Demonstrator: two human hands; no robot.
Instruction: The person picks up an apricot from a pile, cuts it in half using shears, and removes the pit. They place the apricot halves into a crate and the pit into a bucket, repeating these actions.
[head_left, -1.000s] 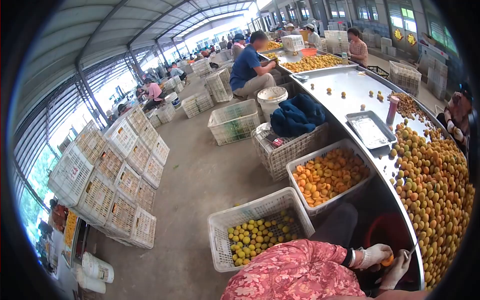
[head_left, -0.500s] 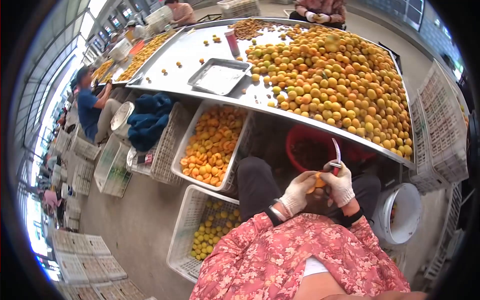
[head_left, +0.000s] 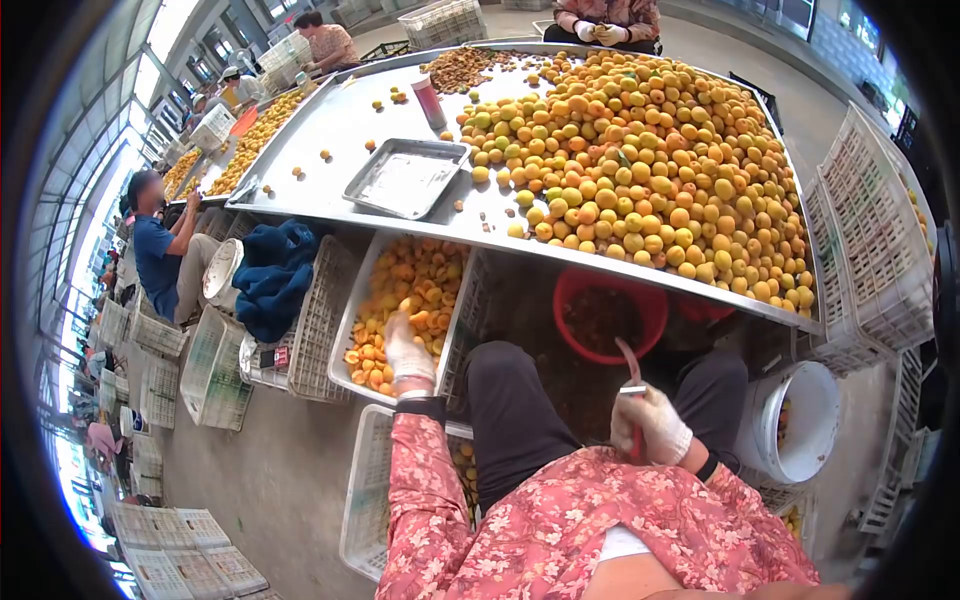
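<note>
My left hand (head_left: pixel 408 352), in a white knit glove, is over the near part of a white crate of halved apricots (head_left: pixel 418 280). Its fingers are stretched out toward the fruit, and orange pieces lie right by the fingertips. In front of my lap, my right hand (head_left: pixel 652 425), gloved too, is wrapped round the red handle of a small curved knife (head_left: pixel 629 362). The blade points up and slightly left. Beyond it on the floor stands a red basin (head_left: pixel 640 345) with dark bits inside.
A metal table (head_left: pixel 330 200) bears a big heap of whole apricots (head_left: pixel 640 170), a metal tray (head_left: pixel 405 180) and a red cup (head_left: pixel 428 102). A white bucket (head_left: pixel 800 425) and stacked crates (head_left: pixel 865 235) stand at right. Another crate (head_left: pixel 365 500) is by my left leg. Co-workers sit around.
My left hand has left the apricot at my right hand and moved left to the crate of halves. The right hand, still gripping the knife, has lowered slightly toward my lap.
</note>
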